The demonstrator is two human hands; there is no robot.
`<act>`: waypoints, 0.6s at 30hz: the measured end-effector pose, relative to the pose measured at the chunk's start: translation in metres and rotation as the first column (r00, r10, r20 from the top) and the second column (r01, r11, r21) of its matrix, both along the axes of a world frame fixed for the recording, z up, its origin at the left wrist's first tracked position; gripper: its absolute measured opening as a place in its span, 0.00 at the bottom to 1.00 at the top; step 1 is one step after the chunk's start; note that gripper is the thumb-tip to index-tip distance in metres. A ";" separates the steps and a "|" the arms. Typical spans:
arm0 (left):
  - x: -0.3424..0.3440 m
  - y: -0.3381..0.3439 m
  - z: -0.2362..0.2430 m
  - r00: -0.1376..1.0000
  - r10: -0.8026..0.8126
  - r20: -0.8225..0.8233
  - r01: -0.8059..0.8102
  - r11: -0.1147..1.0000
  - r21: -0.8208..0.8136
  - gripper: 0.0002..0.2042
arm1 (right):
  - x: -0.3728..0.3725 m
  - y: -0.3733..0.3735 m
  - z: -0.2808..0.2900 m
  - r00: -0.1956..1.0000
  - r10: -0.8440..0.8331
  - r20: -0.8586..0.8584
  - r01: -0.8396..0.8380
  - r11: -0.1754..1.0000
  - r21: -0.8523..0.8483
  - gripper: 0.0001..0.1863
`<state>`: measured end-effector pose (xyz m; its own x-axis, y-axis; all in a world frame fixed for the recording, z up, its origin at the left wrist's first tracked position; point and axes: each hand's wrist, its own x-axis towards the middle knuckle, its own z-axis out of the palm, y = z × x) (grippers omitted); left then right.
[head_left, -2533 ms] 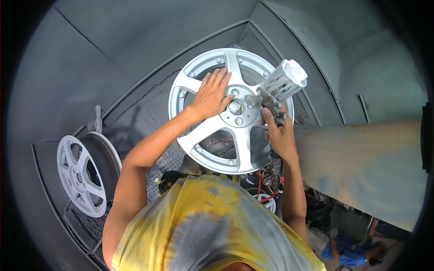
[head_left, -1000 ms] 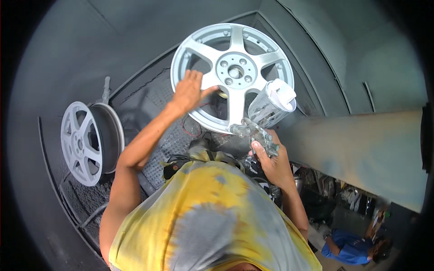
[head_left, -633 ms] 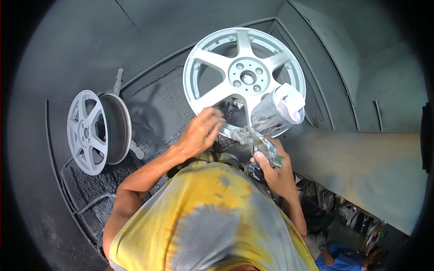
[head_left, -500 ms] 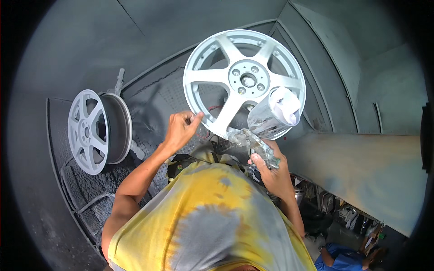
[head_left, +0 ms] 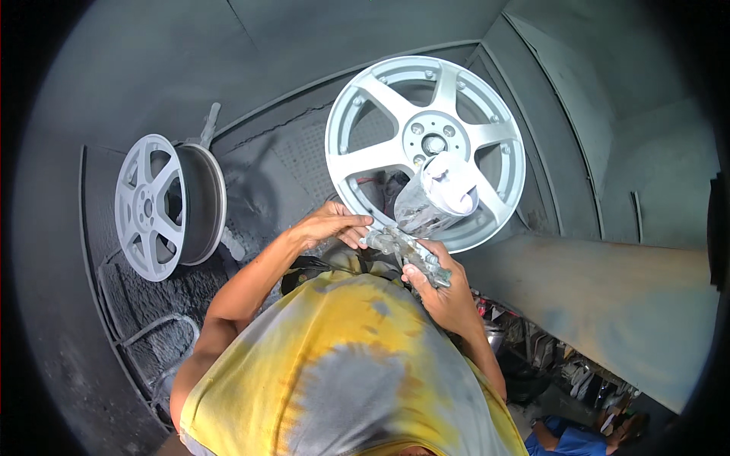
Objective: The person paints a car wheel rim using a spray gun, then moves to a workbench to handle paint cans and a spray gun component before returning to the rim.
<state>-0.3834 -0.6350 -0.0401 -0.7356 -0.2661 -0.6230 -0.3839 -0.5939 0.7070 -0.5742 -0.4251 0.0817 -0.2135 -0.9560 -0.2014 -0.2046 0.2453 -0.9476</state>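
My right hand (head_left: 441, 287) is wrapped round the handle of a paint-spattered spray gun (head_left: 404, 251). A greyish cup (head_left: 426, 205) with crumpled white lining at its mouth sits on the gun, covering part of the wheel behind. My left hand (head_left: 338, 226) has its fingers stretched toward the gun's front end, close to the wheel's lower left edge; whether it touches either is hard to tell. Before me stands a white six-spoke wheel rim (head_left: 372, 161), its face turned up toward me, with a hub hole and bolt holes in the middle.
A second white wheel rim (head_left: 147, 209) stands at the left on a coated support (head_left: 210, 125). Grey walls (head_left: 304, 38) enclose the space. A pale panel (head_left: 593, 296) lies at the right. At the lower right are cluttered items and a person in blue (head_left: 566, 439).
My left hand has moved right to the gun's front end, its fingers straightening. The gun and cup have shifted left across the wheel. The wheel now appears turned and farther right.
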 end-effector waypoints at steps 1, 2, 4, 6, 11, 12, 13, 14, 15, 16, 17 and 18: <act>0.003 -0.004 -0.001 1.000 -0.014 0.000 0.014 0.999 -0.031 0.23 | 0.000 0.000 0.001 1.000 0.003 0.010 -0.003 1.000 0.005 0.19; 0.006 -0.008 -0.004 1.000 -0.028 0.000 0.028 0.998 -0.062 0.23 | 0.000 0.000 0.002 1.000 0.007 0.019 -0.007 1.000 0.006 0.19; 0.007 -0.017 0.003 0.999 -0.051 0.000 0.051 0.991 -0.122 0.23 | 0.003 -0.003 0.003 0.999 0.002 0.039 -0.002 1.000 0.006 0.19; 0.008 -0.019 0.007 0.999 -0.042 -0.029 0.037 0.988 -0.151 0.22 | 0.005 -0.003 0.005 0.994 -0.029 0.102 0.027 0.999 0.027 0.19; 0.010 -0.028 0.010 0.998 0.001 -0.063 -0.019 0.957 -0.288 0.21 | 0.007 0.000 0.009 0.994 -0.025 0.103 0.027 1.000 -0.015 0.19; 0.009 -0.031 0.013 0.996 0.040 -0.075 -0.062 0.943 -0.327 0.22 | 0.007 0.001 0.011 0.996 -0.020 0.091 0.022 1.000 -0.021 0.19; 0.007 -0.036 0.014 0.995 0.078 -0.066 -0.097 0.924 -0.370 0.23 | 0.007 0.001 0.012 0.997 -0.015 0.079 0.017 0.999 -0.028 0.19; 0.006 -0.042 0.015 0.992 0.115 -0.058 -0.129 0.902 -0.413 0.23 | 0.008 0.002 0.013 0.996 -0.029 0.089 0.031 0.999 -0.023 0.20; 0.003 -0.047 0.019 0.987 0.151 -0.053 -0.159 0.877 -0.454 0.24 | 0.009 0.003 0.013 0.994 -0.045 0.097 0.047 0.999 -0.018 0.20; -0.001 -0.049 0.025 0.980 0.196 -0.033 -0.184 0.833 -0.521 0.25 | 0.010 0.004 0.013 0.992 -0.063 0.105 0.065 0.998 -0.013 0.20; -0.005 -0.054 0.028 0.971 0.235 -0.037 -0.208 0.761 -0.615 0.25 | 0.011 0.005 0.014 0.991 -0.080 0.111 0.084 0.996 -0.031 0.20; -0.010 -0.061 0.028 0.961 0.271 -0.050 -0.227 0.678 -0.699 0.25 | 0.012 0.006 0.013 0.988 -0.100 0.114 0.106 0.993 -0.048 0.20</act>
<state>-0.3934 -0.6960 -0.0124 -0.5500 -0.8051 -0.2220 -0.3439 -0.0239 0.9387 -0.5622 -0.4188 0.0949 -0.2908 -0.9400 -0.1783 -0.0730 0.2076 -0.9755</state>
